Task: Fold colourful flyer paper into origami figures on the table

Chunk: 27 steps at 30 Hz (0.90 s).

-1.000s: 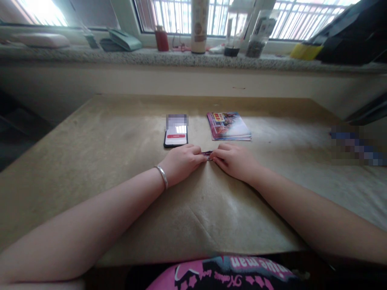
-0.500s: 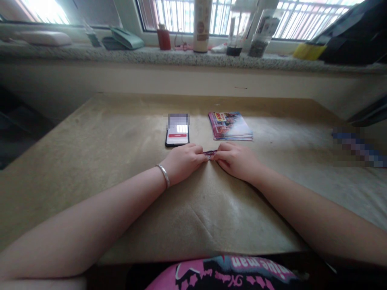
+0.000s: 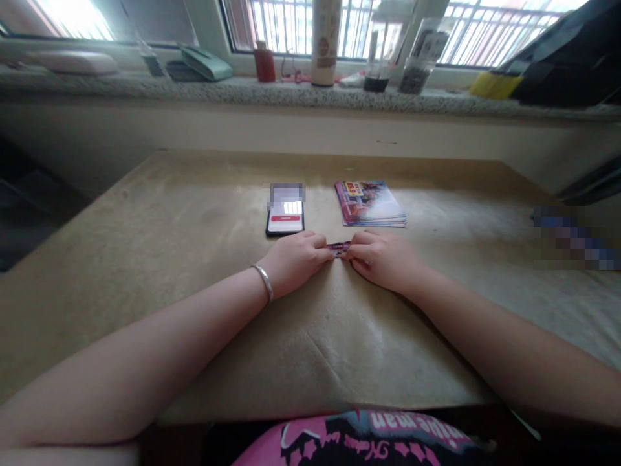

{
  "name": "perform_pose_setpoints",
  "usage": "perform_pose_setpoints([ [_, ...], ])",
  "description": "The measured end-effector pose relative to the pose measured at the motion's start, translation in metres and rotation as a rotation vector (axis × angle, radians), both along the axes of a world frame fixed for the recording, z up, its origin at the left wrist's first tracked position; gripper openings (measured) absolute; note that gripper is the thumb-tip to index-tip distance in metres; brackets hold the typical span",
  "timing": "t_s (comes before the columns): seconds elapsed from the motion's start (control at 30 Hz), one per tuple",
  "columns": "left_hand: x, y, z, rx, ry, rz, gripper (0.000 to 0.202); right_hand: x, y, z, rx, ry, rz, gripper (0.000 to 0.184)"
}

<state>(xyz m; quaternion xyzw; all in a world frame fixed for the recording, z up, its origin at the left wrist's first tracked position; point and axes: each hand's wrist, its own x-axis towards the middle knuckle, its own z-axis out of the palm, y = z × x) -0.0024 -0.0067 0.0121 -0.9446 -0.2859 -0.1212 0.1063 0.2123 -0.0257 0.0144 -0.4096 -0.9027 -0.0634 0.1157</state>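
A small folded strip of printed paper (image 3: 338, 246), dark purple and pink, is pinched between my two hands low over the table. My left hand (image 3: 299, 259), with a silver bangle at its wrist, grips the strip's left end. On its right end are the closed fingers of my right hand (image 3: 381, 259). The fingers hide much of the paper. Just beyond my left hand lies a phone (image 3: 285, 224) with a lit screen. Past my right hand rests a stack of colourful printed leaflets (image 3: 371, 204), slightly fanned at the near edge.
A tan cloth (image 3: 194, 213) covers the table. At the right edge lies a blurred blue item (image 3: 577, 236). Along the granite windowsill (image 3: 291, 96) stand a red bottle (image 3: 264, 63), a tall cylinder (image 3: 324, 45), clear containers and a dark bag (image 3: 567, 65).
Slightly more of the paper strip's printed face shows between my fingers. Both hands stay in almost the same place, and the phone and leaflets lie as before.
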Motion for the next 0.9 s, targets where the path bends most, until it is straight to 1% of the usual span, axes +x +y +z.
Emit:
perform_pose_setpoints([
  [0.13, 0.001, 0.0, 0.0, 0.008, -0.001, -0.009, 0.016, -0.002, -0.001, 0.004, 0.007, -0.05, -0.005, 0.022],
  [0.23, 0.0, 0.001, 0.0, 0.012, -0.007, -0.02, 0.017, 0.0, -0.001, 0.005, -0.007, -0.031, -0.005, 0.023],
  [0.4, -0.004, 0.001, -0.001, -0.029, -0.047, -0.066, 0.023, 0.005, -0.001, 0.006, -0.034, 0.005, -0.011, 0.024],
  [0.5, -0.005, 0.0, -0.001, -0.031, -0.049, -0.071, 0.025, 0.007, 0.0, 0.005, -0.027, -0.004, 0.012, 0.024],
  [0.63, -0.007, 0.0, 0.001, -0.025, -0.026, -0.059, 0.025, 0.009, 0.001, 0.004, -0.054, 0.044, 0.014, 0.024],
  [0.7, -0.008, 0.0, 0.002, -0.011, 0.005, -0.075, 0.025, 0.01, 0.001, 0.004, -0.069, 0.063, 0.016, 0.024],
  [0.83, -0.007, -0.002, 0.007, 0.056, 0.104, -0.131, 0.024, 0.009, 0.0, 0.005, -0.041, 0.028, 0.016, 0.024],
  [0.9, -0.006, -0.004, 0.009, 0.062, 0.116, -0.117, 0.021, 0.01, 0.001, 0.006, -0.045, 0.02, 0.02, 0.024],
])
